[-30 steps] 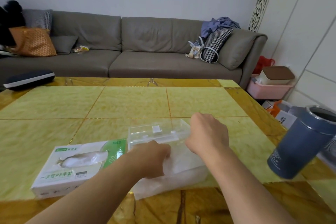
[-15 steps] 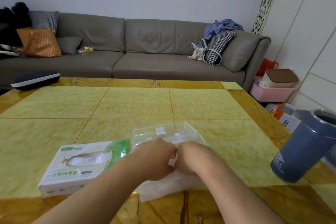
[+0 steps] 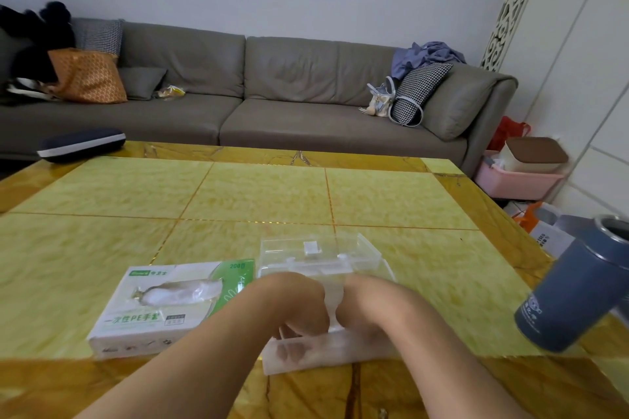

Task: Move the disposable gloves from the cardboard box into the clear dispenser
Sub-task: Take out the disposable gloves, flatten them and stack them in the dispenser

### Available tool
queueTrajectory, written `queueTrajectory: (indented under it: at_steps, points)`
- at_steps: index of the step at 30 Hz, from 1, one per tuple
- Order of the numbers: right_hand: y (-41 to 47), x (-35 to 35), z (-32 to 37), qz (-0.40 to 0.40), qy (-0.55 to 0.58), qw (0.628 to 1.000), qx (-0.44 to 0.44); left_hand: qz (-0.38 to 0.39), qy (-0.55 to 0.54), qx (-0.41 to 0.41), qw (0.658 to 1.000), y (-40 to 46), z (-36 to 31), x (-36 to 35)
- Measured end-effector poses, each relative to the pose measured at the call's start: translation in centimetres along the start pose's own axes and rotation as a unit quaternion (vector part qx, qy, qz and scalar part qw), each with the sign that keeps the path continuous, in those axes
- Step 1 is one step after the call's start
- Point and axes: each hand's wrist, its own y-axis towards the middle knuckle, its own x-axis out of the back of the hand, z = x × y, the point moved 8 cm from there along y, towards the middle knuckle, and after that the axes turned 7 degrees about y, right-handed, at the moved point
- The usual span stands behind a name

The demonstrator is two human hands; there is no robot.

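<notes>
Fingers (image 3: pixel 289 350) of both hands curled down inside clear dispenser (image 3: pixel 316 269).

The yellow tiled tabletop (image 3: pixel 272 194) carries a cardboard box (image 3: pixel 163 313) lower left, clear dispenser (image 3: pixel 320 258) centre, blue canister (image 3: pixel 575 296) right, dark case (image 3: pixel 80 144) upper left.

I read "200" on the green corner of the cardboard box (image 3: pixel 170 308), and "一次性PE手套" printed along its front edge.
</notes>
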Motion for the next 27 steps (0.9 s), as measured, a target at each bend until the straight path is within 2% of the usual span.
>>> queueTrajectory:
  at_steps: [7,10,12,15,17,19,23,27]
  points:
    - [-1.0,0.9,-0.2,-0.114,-0.002,0.993,0.006,-0.16,0.049,0.02,0.986,-0.5,0.2,1.2]
    - [-1.2,1.5,0.2,-0.153,-0.004,0.988,0.008,-0.237,0.028,0.008,0.971,-2.6,0.3,1.9]
    - [-1.0,1.5,0.7,-0.163,0.004,0.986,0.022,-0.275,-0.027,-0.022,0.961,-3.7,0.0,2.3]
    - [-0.7,1.1,1.2,-0.145,0.034,0.987,0.052,-0.272,-0.147,-0.068,0.949,-3.7,-0.2,2.1]
    - [-0.4,0.3,0.9,-0.098,0.045,0.994,0.032,-0.26,-0.178,-0.058,0.947,-3.4,0.4,1.8]
    - [0.1,-0.5,0.6,-0.064,0.038,0.997,0.014,-0.245,-0.163,-0.028,0.955,-2.9,0.9,1.3]
    - [0.7,-0.7,0.3,-0.064,0.03,0.998,0.003,-0.234,-0.115,0.027,0.965,-2.8,0.9,1.1]
    - [0.7,-0.6,0.4,-0.094,0.018,0.995,0.006,-0.256,-0.122,0.012,0.959,-3.2,0.9,1.3]
